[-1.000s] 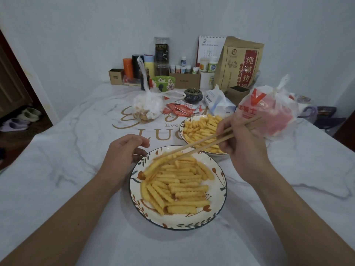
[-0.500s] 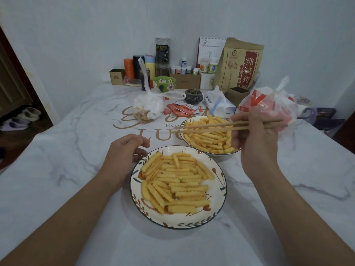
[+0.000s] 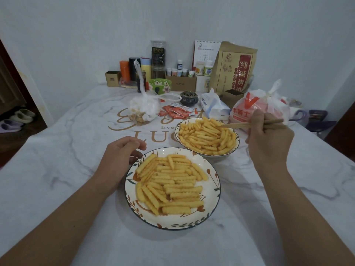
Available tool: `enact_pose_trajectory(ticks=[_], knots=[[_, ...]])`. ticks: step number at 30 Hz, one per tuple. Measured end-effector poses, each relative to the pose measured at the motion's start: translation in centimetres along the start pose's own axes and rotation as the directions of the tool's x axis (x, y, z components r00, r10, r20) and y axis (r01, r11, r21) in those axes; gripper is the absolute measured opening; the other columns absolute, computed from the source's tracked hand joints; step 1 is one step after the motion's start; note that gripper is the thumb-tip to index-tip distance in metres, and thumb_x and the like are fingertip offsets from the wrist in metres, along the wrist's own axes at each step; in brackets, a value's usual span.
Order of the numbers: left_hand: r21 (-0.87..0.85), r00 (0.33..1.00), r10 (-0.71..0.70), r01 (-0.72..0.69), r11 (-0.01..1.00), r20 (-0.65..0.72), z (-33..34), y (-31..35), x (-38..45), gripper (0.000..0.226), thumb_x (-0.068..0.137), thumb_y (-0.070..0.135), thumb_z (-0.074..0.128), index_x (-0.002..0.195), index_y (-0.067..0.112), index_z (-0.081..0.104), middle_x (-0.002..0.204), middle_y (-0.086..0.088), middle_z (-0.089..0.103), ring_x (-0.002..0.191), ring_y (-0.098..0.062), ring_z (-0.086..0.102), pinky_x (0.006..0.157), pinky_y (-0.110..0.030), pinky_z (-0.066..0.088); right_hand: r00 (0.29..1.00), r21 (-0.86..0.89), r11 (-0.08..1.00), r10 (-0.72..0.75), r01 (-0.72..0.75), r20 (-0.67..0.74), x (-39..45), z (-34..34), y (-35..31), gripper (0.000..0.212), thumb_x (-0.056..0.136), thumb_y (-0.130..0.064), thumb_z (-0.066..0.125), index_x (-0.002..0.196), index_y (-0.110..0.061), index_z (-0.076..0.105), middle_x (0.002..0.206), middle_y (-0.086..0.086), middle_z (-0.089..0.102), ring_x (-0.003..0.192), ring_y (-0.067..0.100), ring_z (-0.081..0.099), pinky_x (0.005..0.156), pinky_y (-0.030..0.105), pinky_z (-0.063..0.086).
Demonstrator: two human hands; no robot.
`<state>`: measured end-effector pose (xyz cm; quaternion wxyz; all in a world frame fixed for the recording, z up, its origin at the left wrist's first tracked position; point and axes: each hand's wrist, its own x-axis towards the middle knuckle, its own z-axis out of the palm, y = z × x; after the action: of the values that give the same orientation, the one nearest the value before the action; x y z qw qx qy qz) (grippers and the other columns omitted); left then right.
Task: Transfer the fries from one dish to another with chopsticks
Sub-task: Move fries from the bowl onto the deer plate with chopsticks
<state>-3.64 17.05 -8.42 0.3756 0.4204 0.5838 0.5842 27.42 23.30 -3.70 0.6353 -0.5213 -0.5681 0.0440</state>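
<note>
Two leaf-patterned dishes hold crinkle-cut fries. The near dish [image 3: 212, 191] sits in front of me with a pile of fries [image 3: 171, 185]. The far dish [image 3: 236, 144] lies behind it to the right, heaped with fries [image 3: 206, 136]. My right hand [image 3: 269, 139] grips wooden chopsticks [image 3: 236, 125] right of the far dish; their tips reach over its right side, touching the top fries. My left hand [image 3: 120, 156] rests loosely curled on the table against the near dish's left rim, holding nothing.
On the marble table [image 3: 57, 160], beyond the dishes, lie a knotted white bag [image 3: 144, 110], red sauce packets [image 3: 176, 112], a tissue pack [image 3: 214, 106] and a red-printed plastic bag [image 3: 257, 106]. Jars, bottles, boxes and a brown paper bag [image 3: 235, 68] line the wall.
My right hand has carried the chopsticks from the near dish's far rim up and right to the far dish, with their tips now down on its fries. My left hand has stayed put.
</note>
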Motion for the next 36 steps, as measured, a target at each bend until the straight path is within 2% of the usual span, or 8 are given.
enact_pose_trajectory(ticks=[8, 10, 12, 15, 18, 22, 28, 36], knots=[[-0.001, 1.000, 0.015, -0.015, 1.000, 0.015, -0.2, -0.2, 0.1, 0.032, 0.099, 0.010, 0.052, 0.078, 0.014, 0.077, 0.099, -0.020, 0.073, 0.073, -0.028, 0.063, 0.073, -0.043, 0.052, 0.996, 0.005, 1.000, -0.013, 0.013, 0.085, -0.2, 0.3, 0.0, 0.047, 0.108, -0.037, 0.043, 0.067, -0.020, 0.057, 0.060, 0.005, 0.061, 0.061, 0.029, 0.061, 0.062, 0.044, 0.050], [0.009, 1.000, 0.020, -0.020, 1.000, 0.012, -0.2, -0.2, 0.2, 0.032, 0.098, 0.011, 0.051, 0.078, 0.014, 0.077, 0.101, -0.020, 0.073, 0.075, -0.028, 0.064, 0.075, -0.045, 0.052, 0.998, 0.061, 0.998, 0.030, -0.034, 0.060, -0.3, 0.2, -0.2, 0.044, 0.107, -0.042, 0.041, 0.071, -0.024, 0.058, 0.062, 0.000, 0.061, 0.064, 0.029, 0.060, 0.060, 0.043, 0.049], [0.008, 1.000, 0.012, -0.012, 1.000, 0.006, -0.2, -0.2, 0.2, 0.033, 0.099, 0.010, 0.051, 0.078, 0.014, 0.077, 0.101, -0.021, 0.073, 0.075, -0.029, 0.063, 0.075, -0.045, 0.052, 0.997, 0.151, 0.985, 0.079, -0.078, 0.001, -0.3, 0.1, -0.5, 0.049, 0.105, -0.047, 0.041, 0.075, -0.015, 0.062, 0.062, 0.002, 0.059, 0.061, 0.027, 0.059, 0.057, 0.046, 0.049], [-0.006, 1.000, 0.004, -0.004, 1.000, 0.001, -0.1, -0.1, 0.2, 0.033, 0.100, 0.007, 0.050, 0.080, 0.011, 0.076, 0.101, -0.020, 0.073, 0.075, -0.029, 0.063, 0.075, -0.045, 0.051, 0.976, 0.390, 0.900, 0.218, -0.197, -0.011, -0.1, -0.1, -1.6, 0.049, 0.108, -0.042, 0.041, 0.072, -0.018, 0.064, 0.057, -0.004, 0.057, 0.052, 0.013, 0.054, 0.049, 0.029, 0.045], [-0.028, 1.000, -0.002, 0.002, 1.000, -0.002, -0.1, -0.1, 0.2, 0.031, 0.100, 0.006, 0.050, 0.081, 0.008, 0.075, 0.098, -0.018, 0.074, 0.076, -0.030, 0.062, 0.075, -0.045, 0.050, 0.934, 0.570, 0.740, 0.303, -0.357, 0.192, -0.3, -0.2, -2.8, 0.059, 0.108, -0.043, 0.041, 0.059, -0.022, 0.067, 0.052, 0.001, 0.053, 0.046, 0.015, 0.045, 0.044, 0.025, 0.033], [-0.043, 1.000, -0.007, 0.007, 0.999, -0.005, -0.2, -0.2, 0.2, 0.032, 0.100, 0.006, 0.051, 0.080, 0.009, 0.075, 0.093, -0.010, 0.074, 0.076, -0.028, 0.061, 0.072, -0.041, 0.050, 0.824, 0.569, 0.630, 0.221, -0.529, 0.522, -1.4, 0.5, -3.7, 0.058, 0.104, -0.045, 0.042, 0.059, -0.017, 0.066, 0.052, 0.009, 0.045, 0.046, 0.019, 0.037, 0.046, 0.031, 0.022], [-0.042, 1.000, -0.008, 0.008, 0.999, -0.003, -0.1, -0.2, 0.3, 0.028, 0.100, 0.006, 0.050, 0.085, 0.005, 0.074, 0.092, -0.009, 0.074, 0.076, -0.026, 0.062, 0.071, -0.039, 0.051, 0.760, 0.473, 0.716, 0.123, -0.513, 0.638, -3.2, 1.5, -4.3, 0.052, 0.093, -0.054, 0.045, 0.063, -0.019, 0.068, 0.057, 0.006, 0.051, 0.052, 0.017, 0.045, 0.047, 0.025, 0.031], [-0.045, 1.000, -0.007, 0.008, 0.999, 0.004, 0.0, -0.2, 0.3, 0.029, 0.099, 0.006, 0.052, 0.081, 0.008, 0.075, 0.091, -0.007, 0.074, 0.074, -0.024, 0.062, 0.069, -0.037, 0.050, 0.846, 0.590, 0.693, 0.054, -0.415, 0.531, -3.2, 1.8, -4.0, 0.036, 0.093, -0.041, 0.055, 0.074, -0.012, 0.067, 0.058, -0.003, 0.046, 0.051, 0.011, 0.033, 0.047, 0.020, 0.025]])
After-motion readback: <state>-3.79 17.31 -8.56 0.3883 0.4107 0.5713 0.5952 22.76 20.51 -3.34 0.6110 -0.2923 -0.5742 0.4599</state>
